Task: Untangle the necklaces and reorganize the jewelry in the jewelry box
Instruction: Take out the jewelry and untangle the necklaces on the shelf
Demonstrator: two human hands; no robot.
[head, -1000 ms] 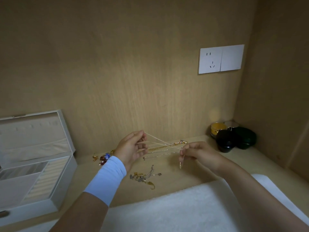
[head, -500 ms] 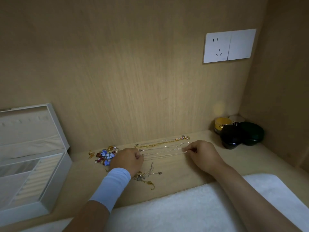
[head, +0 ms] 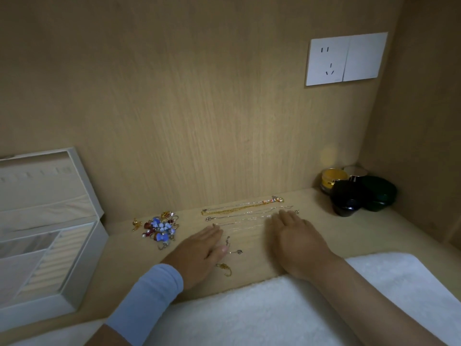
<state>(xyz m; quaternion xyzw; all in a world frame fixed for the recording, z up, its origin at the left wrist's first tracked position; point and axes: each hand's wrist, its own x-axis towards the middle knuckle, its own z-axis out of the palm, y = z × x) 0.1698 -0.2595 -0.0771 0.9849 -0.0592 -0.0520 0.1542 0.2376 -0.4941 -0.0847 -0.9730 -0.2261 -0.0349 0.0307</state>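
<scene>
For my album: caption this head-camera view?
Left hand and right hand lie flat beside gold and silver necklace chains on light wooden shelf.

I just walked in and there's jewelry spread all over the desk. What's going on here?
A person is sorting jewelry on a wooden desk. The left hand and right hand lie flat with straight fingers, holding nothing, one at each end of several necklaces laid out straight, side by side. A heap of colourful pieces sits left of them, and the open jewelry box stands at far left.
</scene>
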